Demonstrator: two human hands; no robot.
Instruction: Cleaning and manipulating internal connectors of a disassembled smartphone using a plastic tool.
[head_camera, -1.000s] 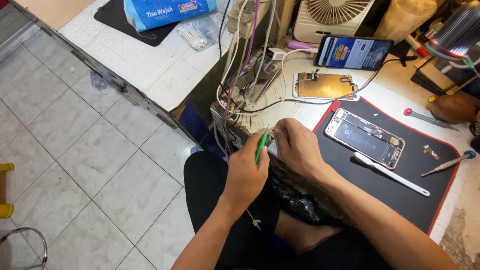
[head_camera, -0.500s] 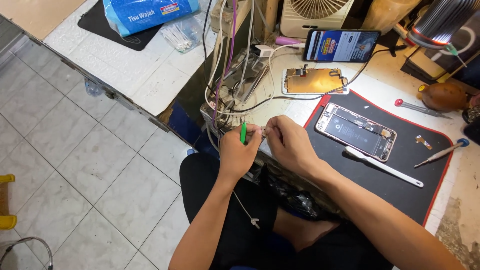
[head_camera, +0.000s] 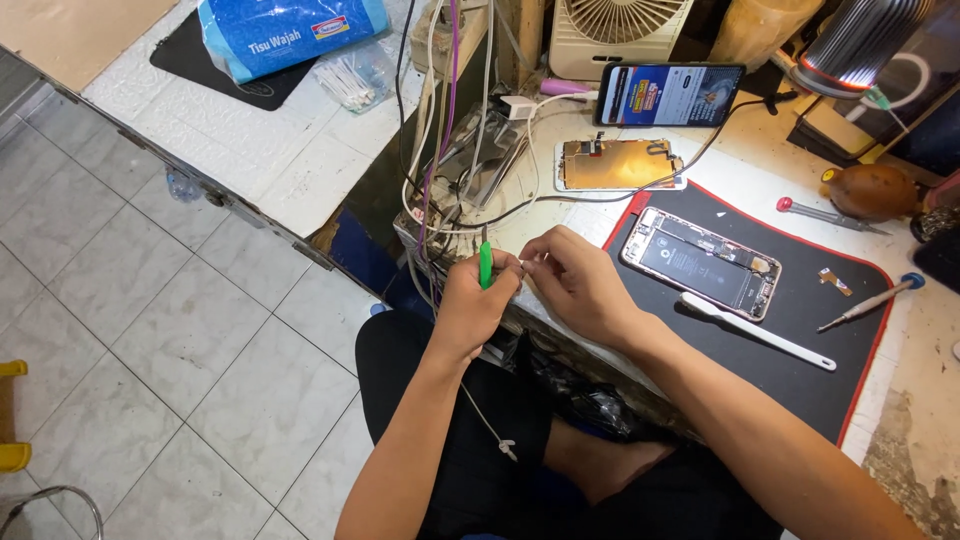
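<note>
Left hand (head_camera: 472, 300): closed around green-handled tool (head_camera: 485, 265), held upright at bench edge. Right hand (head_camera: 573, 280): fingertips pinched on a small part, too small to identify, touching left hand. Opened phone (head_camera: 700, 262): flat on black mat (head_camera: 800, 340). White pry tool (head_camera: 757, 331): just beside phone.

left hand (head_camera: 478, 300) grips green tool (head_camera: 485, 266) upright | right hand (head_camera: 578, 282) pinches small part — fingertips meeting | opened phone (head_camera: 700, 262) on black mat (head_camera: 800, 330)
</note>
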